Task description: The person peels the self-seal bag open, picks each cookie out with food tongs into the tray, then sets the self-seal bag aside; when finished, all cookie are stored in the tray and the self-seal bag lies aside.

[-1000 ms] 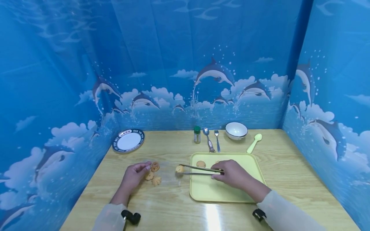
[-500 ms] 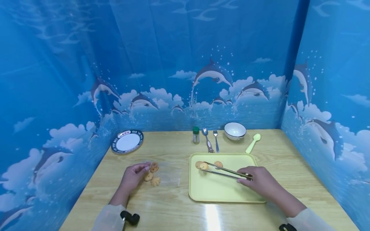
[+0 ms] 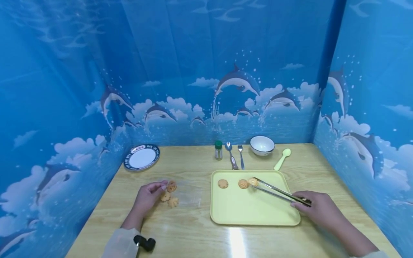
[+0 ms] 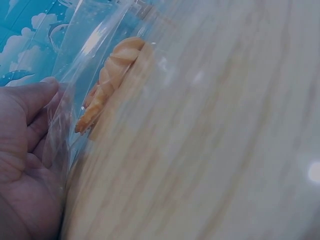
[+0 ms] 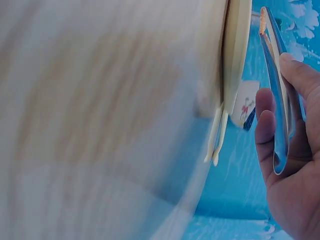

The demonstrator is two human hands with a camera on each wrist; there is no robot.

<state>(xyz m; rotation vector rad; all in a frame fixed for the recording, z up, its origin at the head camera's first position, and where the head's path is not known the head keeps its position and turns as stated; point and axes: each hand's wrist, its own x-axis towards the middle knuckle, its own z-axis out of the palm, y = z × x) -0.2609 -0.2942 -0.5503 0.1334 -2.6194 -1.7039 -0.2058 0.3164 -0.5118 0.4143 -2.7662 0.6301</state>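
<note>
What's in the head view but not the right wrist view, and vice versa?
Only the head view shows the left hand, the clear bag of cookies and the blue-rimmed plate. Only the right wrist view shows the palm side of the right hand and, clearly, the pink flower design on the bowl. Both share that hand, its tongs, the bowl, yellow tray, green spoon and blue backdrop.

Left hand (image 3: 150,196) in a pinch, right hand (image 3: 318,206) with curled fingers (image 5: 265,125), both forearms (image 3: 131,219) angled inward.
</note>
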